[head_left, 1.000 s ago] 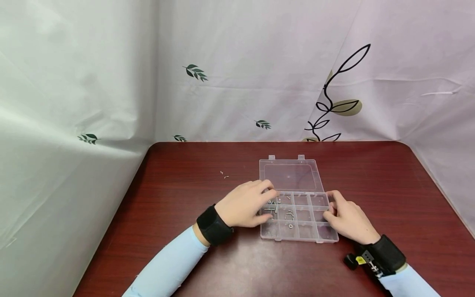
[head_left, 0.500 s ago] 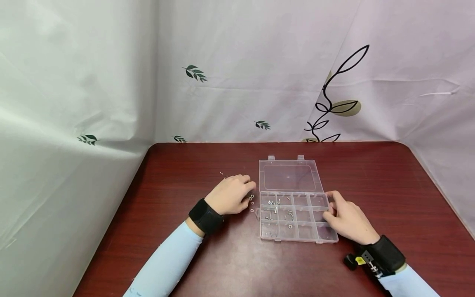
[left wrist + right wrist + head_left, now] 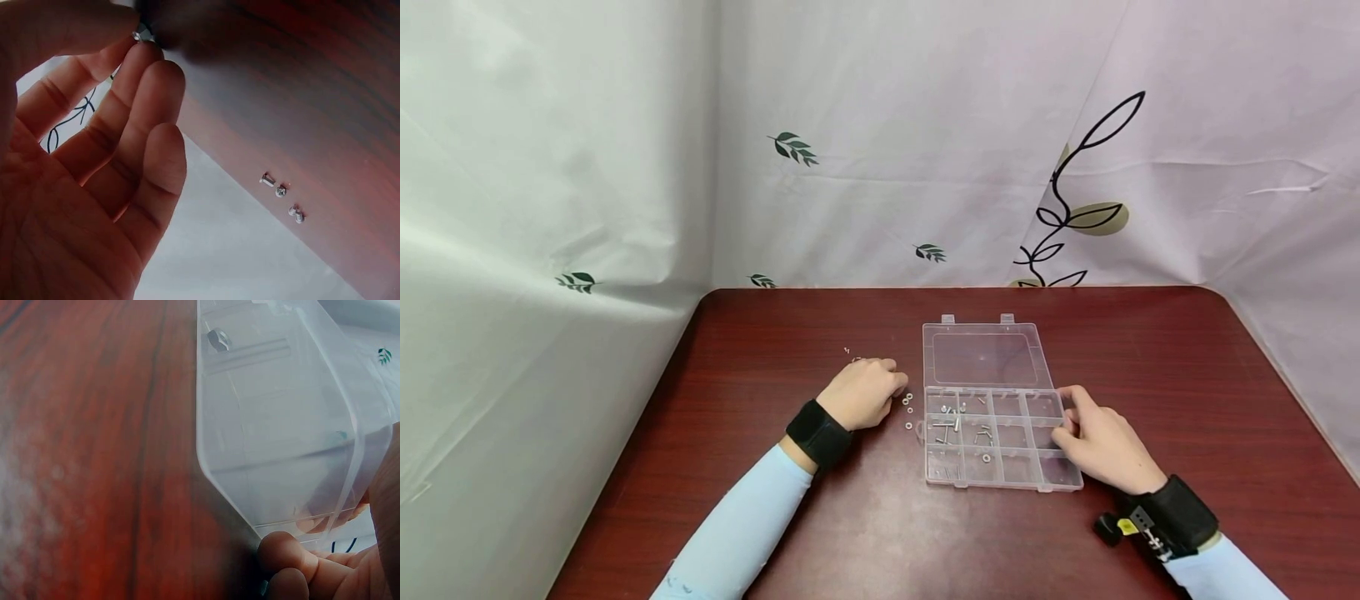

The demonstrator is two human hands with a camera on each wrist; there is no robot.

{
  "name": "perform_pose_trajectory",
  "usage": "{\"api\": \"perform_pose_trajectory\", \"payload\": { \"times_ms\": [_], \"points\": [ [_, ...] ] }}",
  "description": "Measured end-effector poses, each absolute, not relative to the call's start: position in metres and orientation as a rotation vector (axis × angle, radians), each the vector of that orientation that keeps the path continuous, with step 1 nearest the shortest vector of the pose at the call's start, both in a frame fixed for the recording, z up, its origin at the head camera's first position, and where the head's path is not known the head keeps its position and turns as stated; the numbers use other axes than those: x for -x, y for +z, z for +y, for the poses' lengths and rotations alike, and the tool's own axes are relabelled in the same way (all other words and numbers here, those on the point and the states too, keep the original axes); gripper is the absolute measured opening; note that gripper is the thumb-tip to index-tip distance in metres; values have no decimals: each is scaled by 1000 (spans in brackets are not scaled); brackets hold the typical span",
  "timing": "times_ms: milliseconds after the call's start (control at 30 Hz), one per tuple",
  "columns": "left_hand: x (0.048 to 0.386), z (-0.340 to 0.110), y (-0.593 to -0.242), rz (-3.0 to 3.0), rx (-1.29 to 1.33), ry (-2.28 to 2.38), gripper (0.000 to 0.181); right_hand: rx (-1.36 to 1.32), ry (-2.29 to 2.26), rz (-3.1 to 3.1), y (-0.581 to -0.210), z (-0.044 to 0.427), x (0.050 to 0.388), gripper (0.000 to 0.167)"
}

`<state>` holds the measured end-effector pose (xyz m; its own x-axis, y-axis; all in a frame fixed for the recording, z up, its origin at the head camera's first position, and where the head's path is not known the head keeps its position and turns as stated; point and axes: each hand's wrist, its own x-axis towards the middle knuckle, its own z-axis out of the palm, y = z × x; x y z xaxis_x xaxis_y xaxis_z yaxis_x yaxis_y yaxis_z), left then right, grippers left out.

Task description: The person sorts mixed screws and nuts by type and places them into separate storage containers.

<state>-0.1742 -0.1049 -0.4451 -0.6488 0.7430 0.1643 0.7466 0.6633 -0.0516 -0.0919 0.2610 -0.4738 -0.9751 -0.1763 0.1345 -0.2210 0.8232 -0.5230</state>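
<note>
My left hand [image 3: 859, 392] is low over the table, left of the box, its thumb and index fingertips pinching a small metal nut [image 3: 142, 32]. Loose nuts [image 3: 909, 402] lie just right of those fingertips, between hand and box. The clear plastic compartment box [image 3: 1003, 486] stands with its lid [image 3: 983, 357] laid back. Screws [image 3: 983, 433] and nuts sit in its left and middle compartments; a single nut [image 3: 987, 458] is in the front row. My right hand [image 3: 1108, 446] grips the box's right side, fingertips at its wall in the right wrist view.
Tiny screws [image 3: 281, 190] lie on the table beyond the left hand, partly hidden by it in the head view. A small clear tab [image 3: 921, 431] is at the box's left side. A patterned white curtain [image 3: 880, 150] hangs behind the dark red table [image 3: 880, 533].
My left hand moved left from above the box to the table beside the loose nuts, then dipped and drew its fingertips together. My right hand stays on the box.
</note>
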Motion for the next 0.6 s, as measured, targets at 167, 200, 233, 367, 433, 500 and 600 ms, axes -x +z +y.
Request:
{"api": "perform_pose_trajectory", "payload": {
  "times_ms": [167,200,233,367,433,500,600],
  "points": [
    [174,-105,-446,-2705,1230,-48,20,-320,853,-2924,-475,261,93,36],
    [174,-105,-445,-2705,1232,-50,20,-320,853,-2922,-475,261,93,36],
    [174,-104,-445,-2706,1233,-53,20,-320,853,-2921,-475,261,93,36],
    [172,-102,-439,-2688,1245,-60,15,-319,851,-2920,-474,261,92,36],
    [168,-99,-435,-2658,1271,-60,11,-319,851,-2920,-474,261,92,36],
    [164,-95,-430,-2614,1309,-65,9,-322,851,-2920,-475,261,91,36],
    [156,-88,-424,-2529,1380,-99,11,-326,853,-2917,-475,261,91,35]
  ]
}}
